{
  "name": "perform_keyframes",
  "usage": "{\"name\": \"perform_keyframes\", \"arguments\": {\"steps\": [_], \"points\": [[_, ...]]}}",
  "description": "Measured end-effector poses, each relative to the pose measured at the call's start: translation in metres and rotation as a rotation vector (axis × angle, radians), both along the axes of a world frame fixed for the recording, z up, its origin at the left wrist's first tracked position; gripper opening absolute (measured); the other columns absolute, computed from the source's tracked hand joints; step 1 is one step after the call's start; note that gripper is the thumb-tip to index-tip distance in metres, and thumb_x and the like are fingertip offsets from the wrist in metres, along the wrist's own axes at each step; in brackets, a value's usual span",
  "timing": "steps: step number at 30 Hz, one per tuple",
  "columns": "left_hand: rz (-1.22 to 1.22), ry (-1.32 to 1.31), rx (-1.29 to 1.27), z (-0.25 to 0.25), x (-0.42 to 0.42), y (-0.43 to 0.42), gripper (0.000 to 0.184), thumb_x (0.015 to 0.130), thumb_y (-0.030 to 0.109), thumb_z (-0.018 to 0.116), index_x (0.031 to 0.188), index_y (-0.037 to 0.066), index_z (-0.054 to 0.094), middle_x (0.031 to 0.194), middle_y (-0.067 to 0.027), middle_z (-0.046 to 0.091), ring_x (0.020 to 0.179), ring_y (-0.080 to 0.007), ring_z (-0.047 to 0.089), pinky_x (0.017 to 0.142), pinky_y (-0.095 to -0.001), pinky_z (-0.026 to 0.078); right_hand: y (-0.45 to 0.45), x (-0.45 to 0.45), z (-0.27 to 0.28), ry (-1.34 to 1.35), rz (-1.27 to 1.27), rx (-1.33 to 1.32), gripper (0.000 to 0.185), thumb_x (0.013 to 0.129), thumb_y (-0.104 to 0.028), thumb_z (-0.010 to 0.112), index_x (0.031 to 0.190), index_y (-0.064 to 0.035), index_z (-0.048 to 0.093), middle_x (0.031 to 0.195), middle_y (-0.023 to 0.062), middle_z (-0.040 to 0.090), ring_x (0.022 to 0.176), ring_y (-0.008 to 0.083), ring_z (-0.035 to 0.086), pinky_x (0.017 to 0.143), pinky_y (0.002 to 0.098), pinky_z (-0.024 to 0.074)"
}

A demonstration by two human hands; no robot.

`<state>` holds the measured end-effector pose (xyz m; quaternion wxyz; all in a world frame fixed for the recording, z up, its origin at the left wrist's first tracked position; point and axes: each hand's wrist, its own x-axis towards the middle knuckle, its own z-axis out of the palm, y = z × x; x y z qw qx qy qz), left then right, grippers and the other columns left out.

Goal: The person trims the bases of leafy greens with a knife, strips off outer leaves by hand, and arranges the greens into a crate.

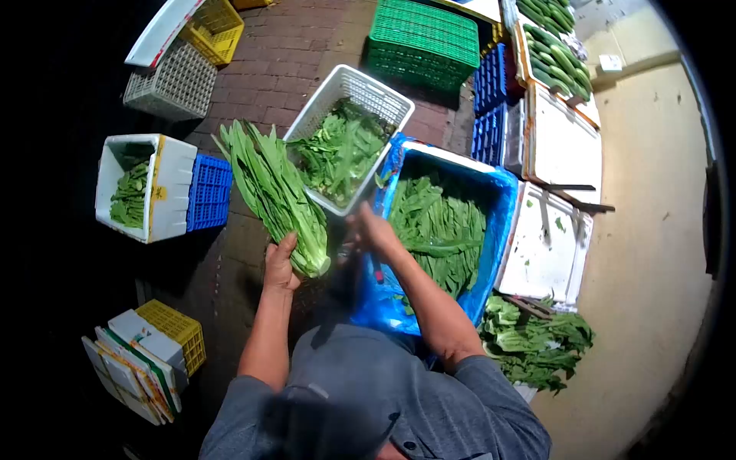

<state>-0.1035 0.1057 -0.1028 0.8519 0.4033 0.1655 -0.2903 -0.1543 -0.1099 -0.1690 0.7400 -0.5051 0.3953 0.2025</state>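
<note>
My left hand (281, 266) is closed round the stem end of a long-leaved lettuce head (272, 188), its leaves pointing up and left. Blurred by motion, my right hand (368, 232) is just right of the pale cut base. A small tool with a dark, red-ended handle (378, 274) sticks out below its fingers; the rest of the tool is hidden or smeared. Beyond both hands stands a white plastic basket (393, 100) with loose leaves (345, 149) in it. On the right, lettuce (437, 230) fills a foam box lined with blue plastic (500, 230), partly under my right forearm.
Green crates (422, 46) stand ahead. Foam boxes with cucumbers (556, 61), white foam lids (563, 146) and leafy greens (537, 341) line the right wall. A foam box of green vegetables (130, 192), a blue crate (208, 192) and a yellow crate (175, 330) are left.
</note>
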Motion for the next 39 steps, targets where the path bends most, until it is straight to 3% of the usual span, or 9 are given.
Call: {"name": "perform_keyframes", "arguments": {"steps": [3, 8, 12, 15, 20, 26, 33, 37, 39], "points": [[-0.212, -0.103, 0.005, 0.025, -0.011, -0.025, 0.049, 0.088, 0.015, 0.072, 0.130, -0.002, 0.054, 0.117, -0.0122, 0.066, 0.103, -0.0259, 0.066, 0.091, -0.0421, 0.055, -0.015, -0.030, 0.019, -0.234, -0.038, 0.119, 0.053, 0.097, -0.051, 0.055, 0.123, -0.0046, 0.063, 0.087, -0.0006, 0.061, 0.073, 0.0111, 0.055, 0.062, 0.0255, 0.0454], [-0.662, -0.291, 0.205, 0.031, -0.054, -0.077, 0.059, 0.081, 0.015, 0.078, 0.131, -0.001, 0.050, 0.120, -0.0076, 0.062, 0.108, -0.0183, 0.059, 0.094, -0.0326, 0.048, -0.048, -0.104, 0.111, -0.461, -0.036, -0.245, 0.065, 0.089, -0.027, 0.069, 0.140, 0.0072, 0.046, 0.138, 0.0215, 0.055, 0.123, 0.0258, 0.055, 0.104, 0.0358, 0.0440], [-1.013, -0.338, 0.146, 0.057, -0.114, -0.147, 0.062, 0.078, 0.012, 0.079, 0.130, -0.001, 0.049, 0.116, -0.0088, 0.063, 0.102, -0.0185, 0.062, 0.089, -0.0324, 0.051, -0.074, -0.206, 0.106, -0.464, -0.236, -0.589, 0.097, 0.078, -0.041, 0.081, 0.145, 0.0099, 0.032, 0.129, 0.0296, 0.057, 0.118, 0.0323, 0.058, 0.100, 0.0383, 0.0447], [-1.249, -0.458, 0.136, 0.066, -0.170, -0.189, 0.062, 0.075, 0.009, 0.078, 0.129, 0.000, 0.049, 0.111, -0.0086, 0.064, 0.097, -0.0182, 0.064, 0.085, -0.0310, 0.052, -0.088, -0.292, 0.116, -0.396, -0.422, -0.576, 0.096, 0.075, -0.043, 0.082, 0.143, 0.0079, 0.036, 0.128, 0.0235, 0.059, 0.115, 0.0299, 0.059, 0.099, 0.0378, 0.0456], [-1.671, -0.969, 0.137, 0.102, -0.265, -0.268, 0.077, 0.070, 0.015, 0.083, 0.136, 0.000, 0.047, 0.111, -0.0141, 0.067, 0.099, -0.0200, 0.064, 0.090, -0.0342, 0.050, -0.087, -0.424, 0.120, -0.622, -0.992, -0.212, 0.061, 0.080, 0.003, 0.076, 0.136, -0.0003, 0.051, 0.128, 0.0084, 0.061, 0.112, 0.0175, 0.059, 0.100, 0.0364, 0.0480], [-1.749, -0.967, -0.104, 0.120, -0.380, -0.331, 0.111, 0.073, 0.031, 0.082, 0.157, 0.008, 0.013, 0.147, -0.0239, 0.044, 0.124, -0.0355, 0.053, 0.100, -0.0462, 0.046, -0.112, -0.596, 0.114, -0.502, -1.531, -0.337, 0.054, 0.076, -0.018, 0.080, 0.124, -0.0017, 0.060, 0.118, 0.0087, 0.066, 0.105, 0.0200, 0.063, 0.095, 0.0318, 0.0493], [-1.695, -0.564, 0.364, 0.014, -0.339, -0.297, 0.065, 0.089, 0.017, 0.069, 0.143, -0.004, 0.040, 0.134, -0.0227, 0.055, 0.120, -0.0288, 0.056, 0.101, -0.0391, 0.046, -0.242, -0.780, 0.119, -0.060, -1.651, -1.029, 0.029, 0.087, -0.026, 0.073, 0.102, -0.0023, 0.067, 0.081, 0.0032, 0.068, 0.061, 0.0159, 0.059, 0.063, 0.0303, 0.0499], [-1.600, -0.668, 0.761, -0.086, -0.255, -0.201, 0.061, 0.090, 0.020, 0.069, 0.138, -0.008, 0.044, 0.122, -0.0203, 0.061, 0.108, -0.0247, 0.062, 0.090, -0.0341, 0.051, -0.320, -0.865, 0.058, 0.452, -1.522, -1.265, 0.052, 0.084, -0.039, 0.076, 0.107, 0.0058, 0.062, 0.097, 0.0155, 0.069, 0.083, 0.0294, 0.064, 0.076, 0.0432, 0.0503], [-1.492, -0.403, 1.013, -0.091, -0.232, -0.161, 0.059, 0.089, 0.025, 0.070, 0.134, -0.007, 0.048, 0.107, -0.0143, 0.064, 0.087, -0.0191, 0.064, 0.071, -0.0293, 0.052, -0.340, -0.877, 0.035, 0.651, -1.445, -1.172, 0.089, 0.082, -0.047, 0.075, 0.139, 0.0118, 0.041, 0.141, 0.0316, 0.047, 0.131, 0.0420, 0.047, 0.103, 0.0429, 0.0414]]}}
